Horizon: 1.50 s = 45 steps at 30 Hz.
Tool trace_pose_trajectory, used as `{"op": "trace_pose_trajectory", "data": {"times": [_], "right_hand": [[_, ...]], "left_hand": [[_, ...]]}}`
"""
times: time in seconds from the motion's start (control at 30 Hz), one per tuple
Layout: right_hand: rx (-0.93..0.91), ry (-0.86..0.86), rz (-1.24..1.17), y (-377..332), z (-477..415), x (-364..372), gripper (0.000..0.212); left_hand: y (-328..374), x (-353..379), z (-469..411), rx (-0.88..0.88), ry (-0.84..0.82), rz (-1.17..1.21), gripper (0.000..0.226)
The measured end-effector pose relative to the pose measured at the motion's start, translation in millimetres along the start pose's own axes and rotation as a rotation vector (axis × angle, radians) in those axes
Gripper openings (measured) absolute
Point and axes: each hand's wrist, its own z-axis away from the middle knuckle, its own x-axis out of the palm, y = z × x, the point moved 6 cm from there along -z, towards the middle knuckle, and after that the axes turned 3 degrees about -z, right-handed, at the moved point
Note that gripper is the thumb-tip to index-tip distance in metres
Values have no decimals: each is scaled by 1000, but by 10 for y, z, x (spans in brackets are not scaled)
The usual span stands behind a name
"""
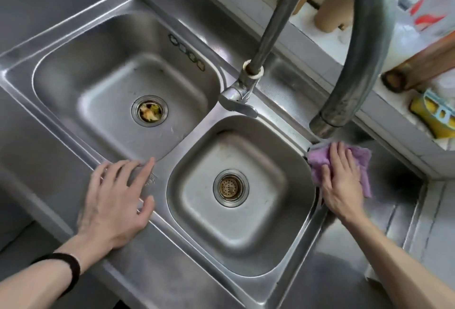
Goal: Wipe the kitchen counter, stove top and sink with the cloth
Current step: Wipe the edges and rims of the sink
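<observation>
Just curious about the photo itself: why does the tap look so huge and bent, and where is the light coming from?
Head view: the wide-angle lens bends the sink rim and swells the faucet, which is near the camera and soft; daylight from the window ledge, upper right, is blown white; the steel shows dull glare.

We are resting our left hand (115, 200) flat on the rim of the sink (160, 183), in front of the left basin (123, 82) and just left of the right basin (246, 230). We are pressing our right hand (342, 185) on the cloth (362, 161), which is lying on the bench (344, 264) against the right basin's right rim. The faucet (248, 80) is standing behind the basins, its spout ending above the cloth. Behind the bench, a ledge (394, 121) is carrying a sponge (430, 121).
</observation>
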Motion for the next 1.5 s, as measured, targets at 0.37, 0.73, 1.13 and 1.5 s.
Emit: {"op": "trace_pose_trajectory", "data": {"times": [0.37, 0.73, 1.13, 1.5], "right_hand": [[-250, 19, 116, -1447, -1117, 423, 67], [-277, -47, 25, -1401, -1155, 212, 57], [348, 163, -72, 367, 185, -264, 64], [-157, 50, -5, -1268, -895, 263, 54]], "left_hand": [[-36, 34, -38, 5, 67, 49, 77], [-6, -25, -36, -5, 71, 55, 76], [-15, 11, -37, -12, 86, 89, 75], [-11, -13, -39, -36, 22, 81, 76]]}}
